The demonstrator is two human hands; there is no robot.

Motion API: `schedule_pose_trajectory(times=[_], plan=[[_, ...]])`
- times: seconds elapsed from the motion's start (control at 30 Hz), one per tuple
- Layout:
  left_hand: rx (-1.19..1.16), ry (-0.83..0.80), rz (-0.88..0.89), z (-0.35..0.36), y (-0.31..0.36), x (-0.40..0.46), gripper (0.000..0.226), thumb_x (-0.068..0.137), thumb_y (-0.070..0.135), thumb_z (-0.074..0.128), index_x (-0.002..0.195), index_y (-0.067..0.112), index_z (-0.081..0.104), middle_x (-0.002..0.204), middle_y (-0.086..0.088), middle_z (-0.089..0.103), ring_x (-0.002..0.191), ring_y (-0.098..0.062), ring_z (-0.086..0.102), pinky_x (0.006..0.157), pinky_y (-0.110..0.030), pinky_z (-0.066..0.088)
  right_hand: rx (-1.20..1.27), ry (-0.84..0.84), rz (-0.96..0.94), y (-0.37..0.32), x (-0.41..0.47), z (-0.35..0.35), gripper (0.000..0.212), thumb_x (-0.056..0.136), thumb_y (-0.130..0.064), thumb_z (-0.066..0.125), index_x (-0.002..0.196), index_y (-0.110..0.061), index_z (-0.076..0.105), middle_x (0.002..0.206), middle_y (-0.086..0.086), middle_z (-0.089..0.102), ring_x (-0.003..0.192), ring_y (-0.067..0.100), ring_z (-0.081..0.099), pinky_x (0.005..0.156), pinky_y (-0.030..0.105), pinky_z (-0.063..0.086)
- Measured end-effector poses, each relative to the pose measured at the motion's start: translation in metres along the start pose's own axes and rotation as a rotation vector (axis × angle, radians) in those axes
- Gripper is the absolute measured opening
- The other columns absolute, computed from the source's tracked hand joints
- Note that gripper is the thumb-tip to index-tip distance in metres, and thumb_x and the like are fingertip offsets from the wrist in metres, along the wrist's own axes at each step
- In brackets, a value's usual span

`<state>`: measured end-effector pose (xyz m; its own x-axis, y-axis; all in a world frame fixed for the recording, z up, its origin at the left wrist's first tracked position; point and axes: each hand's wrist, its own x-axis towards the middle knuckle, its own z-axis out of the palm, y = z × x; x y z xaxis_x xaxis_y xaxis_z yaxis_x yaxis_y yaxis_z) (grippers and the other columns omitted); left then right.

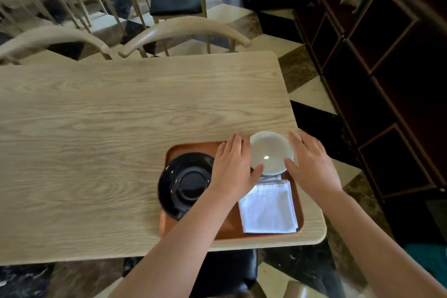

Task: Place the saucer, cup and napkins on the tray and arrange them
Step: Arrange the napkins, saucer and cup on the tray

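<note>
Fingers of the left hand (233, 167) and right hand (312, 164) are lying spread, cupping the white cup (271, 152) between them at the tray's (300, 213) one o'clock corner. Napkins (268, 208) are lying at five o'clock, the black saucer (185, 185) at nine.

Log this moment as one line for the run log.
hands: left and right cupping white cup | saucer: tray left | napkins: tray right

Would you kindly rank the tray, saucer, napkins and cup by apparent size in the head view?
1. tray
2. saucer and napkins, too alike to rank
3. cup
</note>
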<state>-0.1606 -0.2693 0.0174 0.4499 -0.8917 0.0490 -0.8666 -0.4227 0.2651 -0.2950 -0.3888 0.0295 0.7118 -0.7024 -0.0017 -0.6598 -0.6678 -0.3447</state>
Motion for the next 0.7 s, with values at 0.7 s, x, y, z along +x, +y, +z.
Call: schedule_pose_trajectory(times=[0.7], plan=[[-0.685,-0.122,-0.305,-0.010,-0.038,0.000,0.041,0.084,0.015,0.061,0.123,0.026,0.058,0.117,0.010,0.066,0.109,-0.004,0.057,0.093,-0.022,0.043,0.575,-0.082,0.176,-0.011,0.010,0.023,0.046,0.085,-0.007,0.054,0.126,-0.027,0.052,0.099,-0.007,0.059,0.077,0.003,0.056,0.060,0.009,0.045]])
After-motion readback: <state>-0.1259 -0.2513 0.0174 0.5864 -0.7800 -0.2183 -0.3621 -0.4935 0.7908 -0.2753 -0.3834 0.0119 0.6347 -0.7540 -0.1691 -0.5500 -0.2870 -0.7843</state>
